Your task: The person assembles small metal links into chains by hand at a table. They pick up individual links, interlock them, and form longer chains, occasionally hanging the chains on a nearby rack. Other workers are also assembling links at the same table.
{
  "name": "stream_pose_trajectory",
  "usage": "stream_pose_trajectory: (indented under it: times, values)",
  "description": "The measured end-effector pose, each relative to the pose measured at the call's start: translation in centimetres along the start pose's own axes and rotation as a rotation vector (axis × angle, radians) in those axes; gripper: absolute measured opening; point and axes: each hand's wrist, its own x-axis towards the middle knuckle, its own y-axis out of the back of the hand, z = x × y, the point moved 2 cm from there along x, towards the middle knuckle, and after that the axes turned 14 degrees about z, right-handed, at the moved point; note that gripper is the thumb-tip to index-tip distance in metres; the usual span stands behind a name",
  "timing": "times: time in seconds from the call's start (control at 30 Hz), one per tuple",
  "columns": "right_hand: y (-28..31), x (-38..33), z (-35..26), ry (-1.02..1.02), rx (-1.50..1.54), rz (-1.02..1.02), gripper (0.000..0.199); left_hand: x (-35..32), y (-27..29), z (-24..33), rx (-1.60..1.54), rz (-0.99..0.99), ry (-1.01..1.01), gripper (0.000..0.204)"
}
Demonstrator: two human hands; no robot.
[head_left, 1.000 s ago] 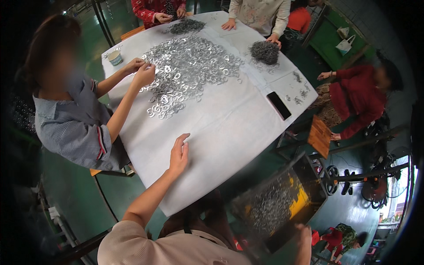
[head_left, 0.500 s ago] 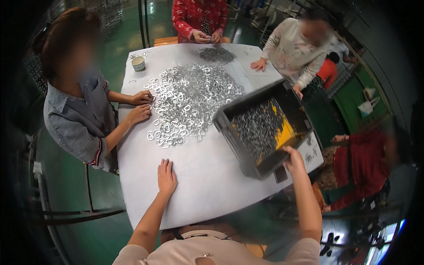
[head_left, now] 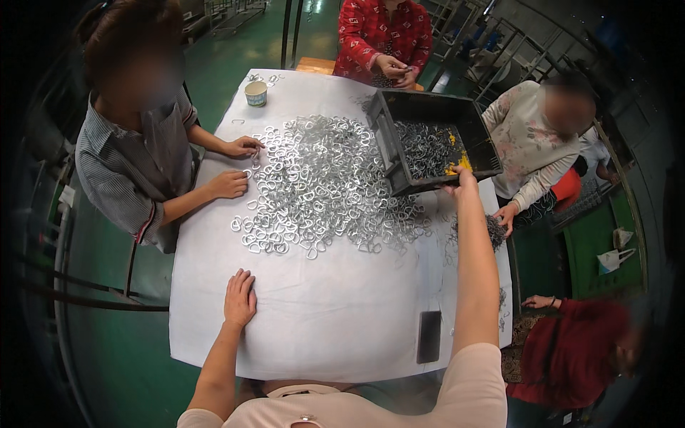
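Observation:
My right hand (head_left: 462,178), arm stretched far forward, grips the near rim of a black plastic crate (head_left: 408,187). The crate is tilted toward me over the far right of the table. Inside it lie many small dark metal pieces (head_left: 422,148) and a yellow patch (head_left: 458,162). My left hand (head_left: 240,298) rests flat on the white table cover (head_left: 321,307), fingers stretched out and nothing in it. Beyond that hand spreads a wide heap of silver D-shaped metal rings (head_left: 314,189).
A dark flat rectangular object (head_left: 429,337) lies near my right arm. A paper cup (head_left: 256,93) stands at the far left. Co-workers sit or stand around the table; one hand (head_left: 507,216) at the right touches a pile of dark pieces (head_left: 489,232).
My right hand has moved the crate away from me toward the far side. The co-worker's hand at the right has left the crate's edge and is now at a dark pile on the table.

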Motion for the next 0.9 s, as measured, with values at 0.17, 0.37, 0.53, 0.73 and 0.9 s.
stream_pose_trajectory:
  times: [0.17,0.37,0.53,0.73,0.9]
  values:
    - [-1.7,1.4,-1.1,0.058,-0.004,0.046,0.024,0.1,0.0,0.0,0.02,0.0,-0.001,0.038]
    - [-2.9,4.2,-2.2,0.065,-0.039,0.056,0.028,0.2,-0.3,0.1,0.036,-0.007,0.002,0.038]
    - [-3.8,7.6,-1.7,-0.022,0.009,-0.023,0.031,0.4,-0.4,0.2,0.044,-0.005,-0.011,0.038]
    - [-7.1,8.9,-1.5,0.02,-0.074,-0.05,0.022,0.3,0.0,0.0,0.076,-0.018,-0.006,0.038]
    - [-9.5,13.0,-8.7,-0.071,-0.33,-0.096,0.061,0.8,-0.5,0.2,0.083,-0.042,0.005,0.038]
